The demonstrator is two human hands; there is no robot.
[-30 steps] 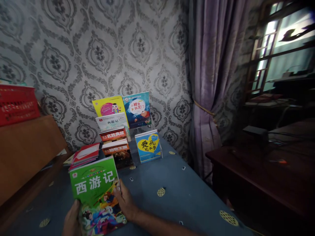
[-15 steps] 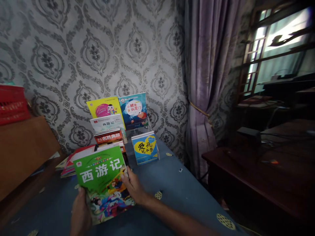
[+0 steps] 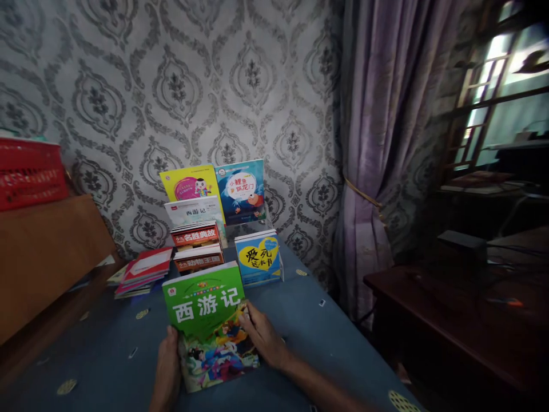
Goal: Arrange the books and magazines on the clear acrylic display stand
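A green children's book [image 3: 210,337] with white Chinese characters and cartoon figures is held upright, tilted slightly, cover facing me. My left hand [image 3: 166,366] grips its left edge, and my right hand [image 3: 263,335] grips its right edge with the thumb on the cover. Just behind it stand red-and-white covered books [image 3: 197,236] in a tiered rack, with a pale book [image 3: 195,212], a yellow book [image 3: 189,182] and a teal book [image 3: 240,191] on the upper tiers. To the right, a blue book with a yellow heart [image 3: 258,257] stands in the front tier.
A loose stack of books [image 3: 143,272] lies left of the rack on the blue tablecloth [image 3: 317,343]. At far left, a red basket [image 3: 30,171] sits on a brown box [image 3: 51,252]. A purple curtain [image 3: 369,143] and a dark red desk [image 3: 450,315] are on the right.
Both hands have carried the green book to the right, in front of the rack's left column. The loose stack and a lower brown-red book now show more fully. The camera view has turned slightly left.
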